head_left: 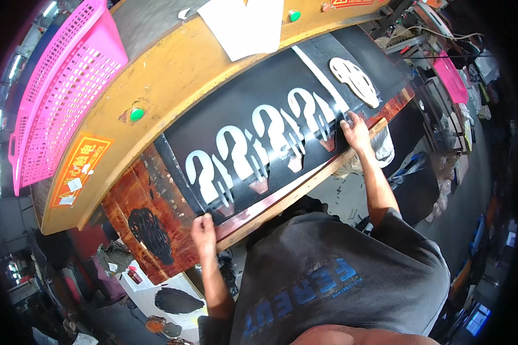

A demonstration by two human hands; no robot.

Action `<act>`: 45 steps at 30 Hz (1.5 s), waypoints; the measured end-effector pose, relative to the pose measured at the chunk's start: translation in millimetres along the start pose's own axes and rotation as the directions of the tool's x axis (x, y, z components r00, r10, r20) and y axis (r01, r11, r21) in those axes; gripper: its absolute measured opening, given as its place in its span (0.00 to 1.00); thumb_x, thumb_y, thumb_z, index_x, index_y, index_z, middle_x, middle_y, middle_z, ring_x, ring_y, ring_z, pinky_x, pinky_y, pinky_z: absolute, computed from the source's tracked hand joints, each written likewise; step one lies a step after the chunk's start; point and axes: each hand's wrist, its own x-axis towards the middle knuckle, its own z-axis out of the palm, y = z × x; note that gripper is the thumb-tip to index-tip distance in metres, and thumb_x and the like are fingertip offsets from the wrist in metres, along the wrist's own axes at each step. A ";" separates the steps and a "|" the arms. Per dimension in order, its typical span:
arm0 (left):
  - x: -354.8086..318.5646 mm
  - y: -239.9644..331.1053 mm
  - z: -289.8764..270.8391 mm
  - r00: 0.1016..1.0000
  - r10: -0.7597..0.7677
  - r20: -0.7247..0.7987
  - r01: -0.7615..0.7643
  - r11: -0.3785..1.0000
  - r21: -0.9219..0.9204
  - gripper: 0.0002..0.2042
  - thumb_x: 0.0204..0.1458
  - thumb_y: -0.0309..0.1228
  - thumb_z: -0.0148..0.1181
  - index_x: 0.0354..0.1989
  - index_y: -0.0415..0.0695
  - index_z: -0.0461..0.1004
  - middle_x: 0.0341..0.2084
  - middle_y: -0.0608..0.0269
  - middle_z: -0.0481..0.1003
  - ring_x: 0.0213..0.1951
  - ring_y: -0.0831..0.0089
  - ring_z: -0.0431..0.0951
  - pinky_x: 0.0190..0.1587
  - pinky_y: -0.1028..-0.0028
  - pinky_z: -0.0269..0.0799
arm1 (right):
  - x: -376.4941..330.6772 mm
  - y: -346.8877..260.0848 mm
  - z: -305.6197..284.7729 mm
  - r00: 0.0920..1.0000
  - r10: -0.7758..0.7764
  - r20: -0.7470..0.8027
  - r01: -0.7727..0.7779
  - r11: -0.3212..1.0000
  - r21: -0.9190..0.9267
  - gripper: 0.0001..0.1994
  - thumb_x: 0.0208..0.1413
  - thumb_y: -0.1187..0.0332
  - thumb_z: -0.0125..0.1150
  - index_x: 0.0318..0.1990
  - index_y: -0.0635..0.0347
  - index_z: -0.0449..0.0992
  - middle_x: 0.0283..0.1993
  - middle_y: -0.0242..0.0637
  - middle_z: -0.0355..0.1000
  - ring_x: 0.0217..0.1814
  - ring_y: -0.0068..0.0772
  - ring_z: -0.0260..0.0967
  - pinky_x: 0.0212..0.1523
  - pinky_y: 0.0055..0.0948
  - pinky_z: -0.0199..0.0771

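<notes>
A black sheet (pixel 213 109) lies on a worn red-brown board (pixel 149 178) under a yellow machine beam. Several hook-shaped white areas (pixel 234 150) run across it in a row, and the board shows through wedge-shaped openings along its near side. My left hand (pixel 204 234) is closed at the sheet's near left corner, thumb and fingers pinching its edge. At the near right, my right hand (pixel 355 132) has its fingers closed on the sheet's edge, beside a white strip (pixel 322 80). Beyond that hand, a pale rounded piece with several openings (pixel 354 81) rests on black material.
The yellow beam (pixel 172 75) with green buttons crosses behind the board. A pink perforated basket (pixel 69 80) stands on it at left. Cut black pieces (pixel 149 234) lie on the board's left end. A wooden rail (pixel 288 197) edges the near side.
</notes>
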 end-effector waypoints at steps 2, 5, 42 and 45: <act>-0.1 18.5 38.0 0.996 0.058 -0.064 -0.064 0.993 -0.104 0.10 0.66 0.30 0.68 0.33 0.46 0.74 0.28 0.73 0.75 0.31 0.81 0.71 0.36 0.76 0.70 | 24.4 22.4 2.1 0.954 0.148 0.260 -0.187 0.973 0.132 0.27 0.63 0.53 0.68 0.59 0.67 0.80 0.48 0.52 0.82 0.53 0.47 0.81 0.58 0.38 0.77; -7.0 35.1 36.4 1.000 0.006 -0.017 -0.014 0.882 -0.472 0.11 0.67 0.24 0.63 0.32 0.47 0.70 0.26 0.64 0.78 0.24 0.76 0.75 0.32 0.73 0.76 | 43.2 39.8 -15.4 0.866 0.048 0.498 -0.324 0.812 0.486 0.12 0.68 0.61 0.68 0.38 0.61 0.83 0.34 0.25 0.78 0.34 0.19 0.73 0.39 0.26 0.74; 128.2 169.5 182.3 0.734 0.680 -0.011 -0.503 0.553 0.664 0.28 0.58 0.38 0.72 0.65 0.40 0.73 0.59 0.47 0.74 0.58 0.45 0.75 0.61 0.54 0.73 | 242.4 56.4 6.2 0.849 -0.203 0.488 0.386 0.868 -0.311 0.56 0.41 0.53 0.80 0.81 0.44 0.58 0.82 0.65 0.48 0.82 0.70 0.52 0.80 0.53 0.56; 129.2 173.7 209.2 0.763 0.639 0.094 -0.493 0.483 0.724 0.14 0.59 0.36 0.67 0.49 0.42 0.81 0.43 0.48 0.77 0.47 0.49 0.77 0.51 0.49 0.76 | 250.8 65.4 5.9 0.820 -0.252 0.514 0.435 0.858 -0.273 0.57 0.39 0.55 0.79 0.82 0.44 0.57 0.82 0.67 0.48 0.83 0.70 0.50 0.81 0.54 0.54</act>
